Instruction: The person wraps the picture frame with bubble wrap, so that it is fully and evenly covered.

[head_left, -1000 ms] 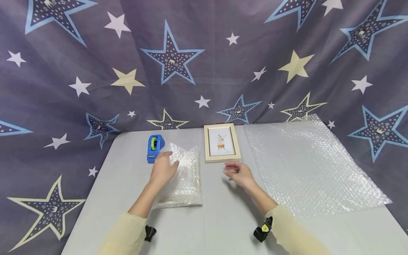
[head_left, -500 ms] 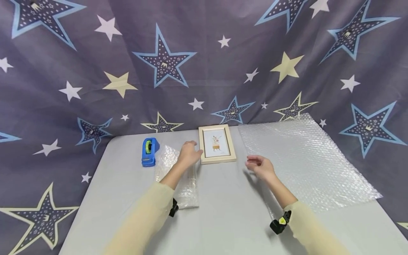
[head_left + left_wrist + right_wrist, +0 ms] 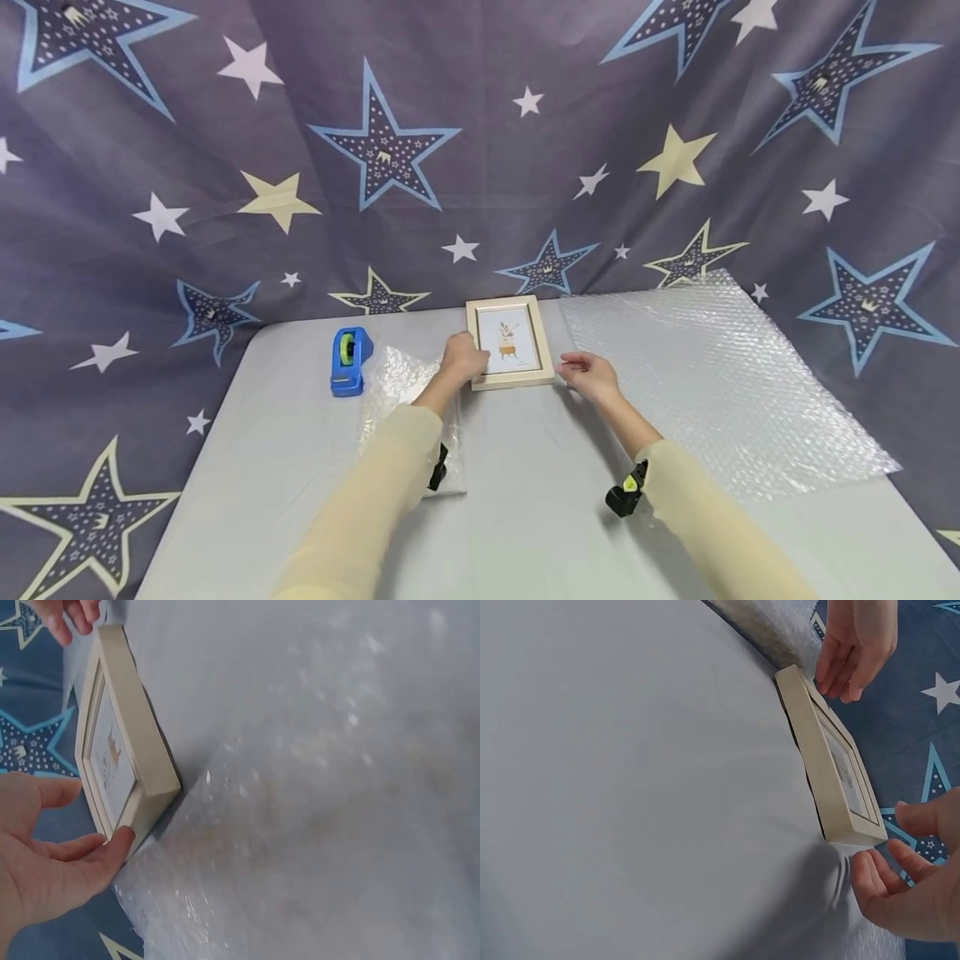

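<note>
A pale wood picture frame (image 3: pixel 512 333) lies face up near the table's back edge, with a potted-plant print behind its front. My left hand (image 3: pixel 462 357) is at its left side; in the left wrist view the fingertips touch the frame's edge (image 3: pixel 135 720), while the thumb stands apart above the print. On the other side, my right hand (image 3: pixel 588 377) is just beside the lower right corner, fingers slightly bent and holding nothing. The right wrist view shows its fingertips (image 3: pixel 864 862) close to the frame's end; contact there I cannot tell.
A bubble-wrapped flat package (image 3: pixel 393 379) lies left of the frame, partly under my left forearm. Beyond it stands a blue tape dispenser (image 3: pixel 348 367) with green tape. A large bubble wrap sheet (image 3: pixel 720 383) spreads over the table's right side. A starred curtain (image 3: pixel 495 150) hangs behind.
My left hand has gone from the wrapped package rightward to the picture frame's left edge. The right hand moved right over the bubble wrap, then back left to the frame's corner.
</note>
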A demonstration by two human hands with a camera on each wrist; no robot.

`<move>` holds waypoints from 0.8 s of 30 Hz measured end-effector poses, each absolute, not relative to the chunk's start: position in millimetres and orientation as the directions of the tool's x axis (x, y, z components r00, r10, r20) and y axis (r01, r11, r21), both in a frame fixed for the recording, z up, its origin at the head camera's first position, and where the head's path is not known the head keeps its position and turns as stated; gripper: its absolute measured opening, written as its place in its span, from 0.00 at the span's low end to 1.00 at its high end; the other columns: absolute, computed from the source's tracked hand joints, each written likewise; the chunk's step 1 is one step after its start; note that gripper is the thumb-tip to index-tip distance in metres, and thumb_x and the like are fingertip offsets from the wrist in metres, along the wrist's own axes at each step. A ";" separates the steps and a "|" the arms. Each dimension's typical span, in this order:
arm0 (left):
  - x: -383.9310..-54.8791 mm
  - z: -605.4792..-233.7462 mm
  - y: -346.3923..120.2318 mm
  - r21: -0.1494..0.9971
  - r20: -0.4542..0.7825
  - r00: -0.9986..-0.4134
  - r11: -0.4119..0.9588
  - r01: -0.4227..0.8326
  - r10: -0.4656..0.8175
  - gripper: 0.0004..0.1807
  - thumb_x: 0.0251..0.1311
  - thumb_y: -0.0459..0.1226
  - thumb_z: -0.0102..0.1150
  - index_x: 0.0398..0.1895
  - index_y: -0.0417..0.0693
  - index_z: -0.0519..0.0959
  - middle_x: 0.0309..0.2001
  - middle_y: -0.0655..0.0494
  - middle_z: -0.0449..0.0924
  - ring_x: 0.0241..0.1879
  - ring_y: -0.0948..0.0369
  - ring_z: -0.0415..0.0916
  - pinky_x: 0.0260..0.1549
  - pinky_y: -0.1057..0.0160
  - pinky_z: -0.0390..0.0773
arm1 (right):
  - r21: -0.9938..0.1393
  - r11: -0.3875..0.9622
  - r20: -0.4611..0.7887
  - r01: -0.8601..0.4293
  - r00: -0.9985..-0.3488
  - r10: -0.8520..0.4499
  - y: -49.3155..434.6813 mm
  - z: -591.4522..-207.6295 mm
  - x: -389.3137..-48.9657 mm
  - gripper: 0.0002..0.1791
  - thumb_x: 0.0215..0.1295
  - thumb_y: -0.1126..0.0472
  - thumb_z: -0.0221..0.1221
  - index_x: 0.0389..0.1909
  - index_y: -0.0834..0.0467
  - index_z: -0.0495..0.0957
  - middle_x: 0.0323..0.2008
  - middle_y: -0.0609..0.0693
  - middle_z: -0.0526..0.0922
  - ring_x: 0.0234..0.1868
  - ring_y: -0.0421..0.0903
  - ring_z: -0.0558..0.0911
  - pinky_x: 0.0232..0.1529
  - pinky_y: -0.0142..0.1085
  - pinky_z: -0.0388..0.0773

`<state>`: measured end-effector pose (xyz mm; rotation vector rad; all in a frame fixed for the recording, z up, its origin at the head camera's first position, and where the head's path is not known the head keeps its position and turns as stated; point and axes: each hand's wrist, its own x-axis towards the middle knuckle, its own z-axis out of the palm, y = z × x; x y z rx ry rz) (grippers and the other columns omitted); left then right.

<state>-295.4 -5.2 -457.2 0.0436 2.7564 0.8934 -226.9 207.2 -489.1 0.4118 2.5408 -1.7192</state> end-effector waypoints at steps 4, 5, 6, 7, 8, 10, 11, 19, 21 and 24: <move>-295.8 -453.9 4.8 0.585 -0.215 -0.973 0.809 -0.063 0.080 0.23 0.60 0.35 0.53 0.54 0.27 0.71 0.47 0.38 0.75 0.43 0.48 0.76 0.47 0.55 0.82 | -0.909 0.334 -0.192 0.249 -0.962 0.196 207.6 -494.9 -241.5 0.22 0.62 0.64 0.61 0.54 0.72 0.75 0.47 0.66 0.83 0.31 0.38 0.83 0.35 0.31 0.83; -296.3 -453.1 6.9 0.583 -0.209 -0.976 0.810 -0.069 0.067 0.23 0.60 0.35 0.53 0.55 0.27 0.71 0.48 0.37 0.74 0.45 0.48 0.75 0.48 0.54 0.81 | -0.922 0.314 -0.174 0.225 -0.968 0.182 207.5 -496.0 -243.9 0.21 0.61 0.63 0.62 0.53 0.71 0.75 0.45 0.64 0.85 0.32 0.40 0.84 0.36 0.31 0.84; -297.1 -452.8 8.9 0.578 -0.207 -0.977 0.812 -0.078 0.053 0.23 0.59 0.35 0.52 0.55 0.27 0.70 0.49 0.37 0.74 0.46 0.47 0.75 0.49 0.54 0.81 | -0.938 0.290 -0.142 0.188 -0.975 0.173 212.1 -512.6 -254.5 0.20 0.60 0.62 0.63 0.52 0.68 0.78 0.43 0.61 0.86 0.31 0.40 0.84 0.34 0.31 0.84; -297.7 -452.7 10.4 0.572 -0.207 -0.978 0.815 -0.091 0.037 0.23 0.59 0.34 0.53 0.55 0.27 0.70 0.49 0.36 0.74 0.47 0.46 0.75 0.50 0.53 0.80 | -0.951 0.269 -0.112 0.154 -0.980 0.165 217.0 -530.8 -266.2 0.20 0.59 0.61 0.65 0.50 0.66 0.79 0.39 0.57 0.87 0.31 0.40 0.85 0.33 0.31 0.84; -298.7 -453.3 11.7 0.561 -0.201 -0.979 0.822 -0.099 0.020 0.23 0.58 0.34 0.53 0.55 0.27 0.70 0.50 0.36 0.74 0.49 0.45 0.76 0.51 0.53 0.80 | -0.962 0.249 -0.073 0.110 -0.985 0.154 221.6 -549.6 -277.7 0.19 0.57 0.59 0.66 0.47 0.64 0.81 0.36 0.54 0.88 0.29 0.39 0.85 0.30 0.30 0.83; -300.5 -455.6 13.7 0.542 -0.197 -0.980 0.832 -0.114 -0.006 0.23 0.56 0.33 0.54 0.53 0.26 0.71 0.49 0.34 0.76 0.50 0.43 0.76 0.52 0.52 0.80 | -0.955 0.272 -0.081 0.118 -0.986 0.145 221.9 -558.4 -287.8 0.19 0.57 0.56 0.67 0.48 0.61 0.82 0.36 0.52 0.88 0.31 0.42 0.86 0.32 0.32 0.83; -301.0 -457.0 14.8 0.536 -0.199 -0.980 0.835 -0.125 -0.019 0.23 0.55 0.33 0.54 0.53 0.26 0.71 0.49 0.34 0.77 0.50 0.43 0.77 0.52 0.52 0.80 | -0.950 0.290 -0.077 0.117 -0.986 0.146 218.9 -554.0 -287.5 0.19 0.57 0.56 0.66 0.47 0.61 0.82 0.35 0.52 0.88 0.29 0.40 0.85 0.30 0.30 0.82; -302.4 -467.2 25.2 0.503 -0.220 -0.972 0.845 -0.181 -0.077 0.23 0.53 0.33 0.55 0.52 0.27 0.71 0.49 0.34 0.78 0.51 0.43 0.77 0.55 0.53 0.78 | -0.801 0.521 -0.218 0.295 -0.954 0.205 191.9 -497.7 -267.8 0.22 0.63 0.60 0.60 0.55 0.67 0.77 0.50 0.64 0.82 0.49 0.56 0.81 0.38 0.31 0.79; -302.5 -467.2 26.5 0.504 -0.217 -0.971 0.841 -0.196 -0.096 0.21 0.53 0.33 0.56 0.50 0.29 0.73 0.48 0.35 0.79 0.50 0.44 0.78 0.53 0.53 0.79 | -0.796 0.533 -0.209 0.286 -0.957 0.201 193.2 -506.3 -272.8 0.22 0.61 0.60 0.61 0.55 0.66 0.78 0.50 0.64 0.83 0.48 0.56 0.81 0.40 0.34 0.80; -303.7 -467.0 28.4 0.519 -0.210 -0.970 0.826 -0.219 -0.124 0.18 0.52 0.32 0.56 0.47 0.31 0.77 0.46 0.37 0.81 0.48 0.44 0.79 0.51 0.53 0.79 | -0.834 0.513 -0.123 0.203 -0.975 0.186 199.4 -528.4 -280.7 0.21 0.55 0.60 0.65 0.52 0.61 0.81 0.45 0.57 0.87 0.46 0.49 0.83 0.43 0.34 0.81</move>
